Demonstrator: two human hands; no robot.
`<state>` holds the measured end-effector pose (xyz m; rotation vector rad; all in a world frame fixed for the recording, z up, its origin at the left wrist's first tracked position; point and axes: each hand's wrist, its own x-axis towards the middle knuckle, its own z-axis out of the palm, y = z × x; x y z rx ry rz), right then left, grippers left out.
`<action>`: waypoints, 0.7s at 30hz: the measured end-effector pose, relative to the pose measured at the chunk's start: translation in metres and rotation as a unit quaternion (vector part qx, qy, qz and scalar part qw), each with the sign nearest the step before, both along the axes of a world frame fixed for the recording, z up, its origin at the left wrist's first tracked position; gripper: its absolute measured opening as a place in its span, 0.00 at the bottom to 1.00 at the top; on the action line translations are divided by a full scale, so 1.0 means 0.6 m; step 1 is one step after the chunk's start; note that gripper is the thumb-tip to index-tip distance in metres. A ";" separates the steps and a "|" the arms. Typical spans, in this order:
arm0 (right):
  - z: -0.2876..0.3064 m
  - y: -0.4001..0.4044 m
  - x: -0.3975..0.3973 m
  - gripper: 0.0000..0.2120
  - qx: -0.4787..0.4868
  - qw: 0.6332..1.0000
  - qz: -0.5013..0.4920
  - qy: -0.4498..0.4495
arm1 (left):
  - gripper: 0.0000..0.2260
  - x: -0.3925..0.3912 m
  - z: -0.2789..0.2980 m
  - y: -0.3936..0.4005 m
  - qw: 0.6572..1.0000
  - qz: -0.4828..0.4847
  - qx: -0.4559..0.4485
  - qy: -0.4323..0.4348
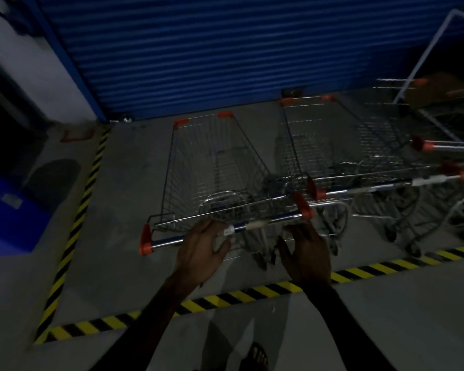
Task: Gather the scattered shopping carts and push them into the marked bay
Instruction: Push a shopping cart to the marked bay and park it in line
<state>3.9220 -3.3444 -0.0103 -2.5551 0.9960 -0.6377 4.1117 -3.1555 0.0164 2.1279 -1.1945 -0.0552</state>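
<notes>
Nearest cart [212,167] stands inside the striped floor marking [73,228], beside a second cart [332,145]. Left hand [201,253] and right hand [306,250] hover spread-fingered just short of its handle [225,231], gripping nothing. Dim light blurs further carts, cut off at right.

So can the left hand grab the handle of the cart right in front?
Probably yes. The left hand is already right at the handle of the nearest cart, fingers spread loosely over the bar, with nothing between them. It just looks open, not clamped around it yet.
</notes>
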 end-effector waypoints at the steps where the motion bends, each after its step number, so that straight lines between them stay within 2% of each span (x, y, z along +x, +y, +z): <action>1: 0.000 0.007 -0.010 0.17 0.005 1.000 -0.017 0.008 | 0.16 -0.005 0.001 -0.003 1.000 -0.012 0.002 -0.016; 4: 0.000 0.031 -0.046 0.19 0.004 0.997 -0.075 0.028 | 0.15 -0.017 -0.007 -0.010 0.996 -0.058 0.027 -0.059; 8: -0.003 0.068 -0.094 0.21 0.077 0.979 -0.180 0.065 | 0.14 -0.041 -0.006 -0.010 0.988 -0.124 0.032 -0.085; 11: 0.009 0.114 -0.129 0.19 0.094 0.966 -0.235 0.046 | 0.13 -0.055 -0.008 -0.003 0.981 -0.186 0.022 -0.041; 15: 0.021 0.189 -0.183 0.18 0.105 0.946 -0.304 0.041 | 0.10 -0.076 -0.033 0.000 0.963 -0.263 0.062 0.007; 19: 0.029 0.276 -0.251 0.20 0.135 0.912 -0.387 0.024 | 0.09 -0.129 -0.052 -0.005 0.930 -0.365 0.035 -0.015; 21: 0.032 0.324 -0.289 0.20 0.141 0.892 -0.429 0.022 | 0.09 -0.169 -0.056 -0.008 0.915 -0.400 0.048 0.002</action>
